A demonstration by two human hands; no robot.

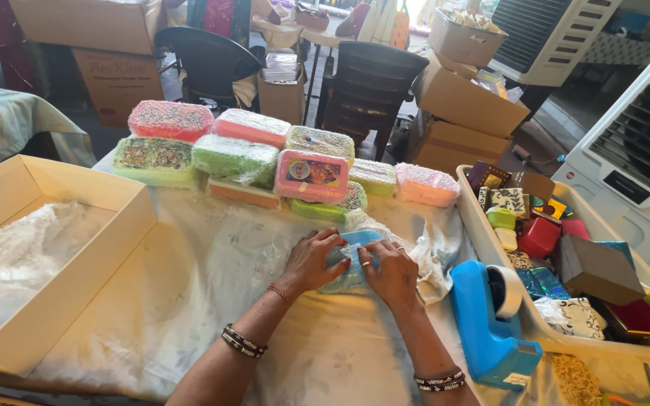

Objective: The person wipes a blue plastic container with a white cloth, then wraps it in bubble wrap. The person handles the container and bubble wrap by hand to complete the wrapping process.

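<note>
Both the left hand [311,261] and the right hand [391,272] press their fingers down on a blue box [353,252] wrapped in clear film on the table [189,301]. Just right of the box stands a blue tape dispenser [490,323]; beyond the box lie stacked wrapped boxes [265,162].

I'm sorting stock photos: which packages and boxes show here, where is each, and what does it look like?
Blue wrapped packet: table centre, under the left hand and right hand.
Wrapped packets: stacked behind, rectangular; pink, green, orange.
Open box: left, cream, shallow, plastic wrap inside.
Tray: right, white, holding small coloured boxes.
Tape dispenser: beside the tray, blue.
Cardboard cartons: brown, far right back.
</note>
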